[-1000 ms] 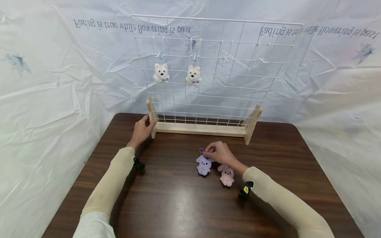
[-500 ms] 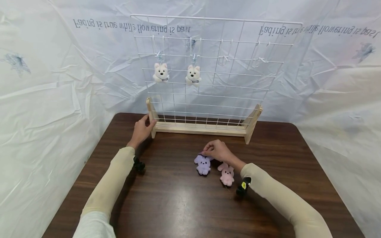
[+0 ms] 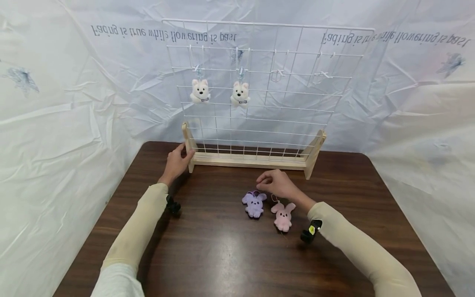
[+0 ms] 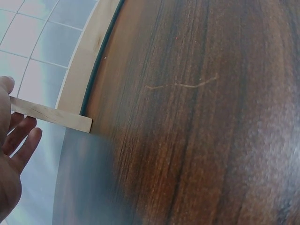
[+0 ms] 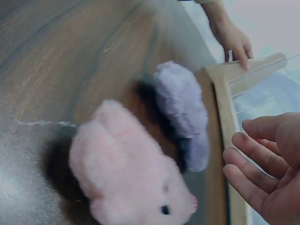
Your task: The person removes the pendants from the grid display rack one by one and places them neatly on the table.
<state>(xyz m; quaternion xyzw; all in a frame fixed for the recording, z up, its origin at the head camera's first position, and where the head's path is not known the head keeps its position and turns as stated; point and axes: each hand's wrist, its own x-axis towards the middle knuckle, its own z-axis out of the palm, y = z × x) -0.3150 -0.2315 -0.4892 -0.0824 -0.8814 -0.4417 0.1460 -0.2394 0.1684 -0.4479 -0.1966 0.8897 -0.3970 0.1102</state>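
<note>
My left hand [image 3: 176, 162] holds the left end of the wooden base [image 3: 248, 161] of a white wire grid rack. In the left wrist view its thumb lies on one side of the wooden end piece [image 4: 56, 115] and the fingers on the other. Just above the dark table my right hand [image 3: 278, 184] hovers, fingers loosely bent, with nothing in them. Below it lie a purple plush bunny keychain [image 3: 254, 205] and a pink plush bunny keychain [image 3: 283, 218], both face up. The right wrist view shows the right hand [image 5: 267, 164] apart from both plushes.
Two white plush dog keychains [image 3: 201, 91] hang from hooks on the left of the wire grid [image 3: 293, 99]. Two more hooks [image 3: 277, 75] on its right bear nothing. White printed cloth [image 3: 55, 123] surrounds the brown wooden table [image 3: 208, 247].
My right hand has let go of the purple bunny's loop and risen slightly up and to the right. The purple bunny stays on the table. The left hand has not moved.
</note>
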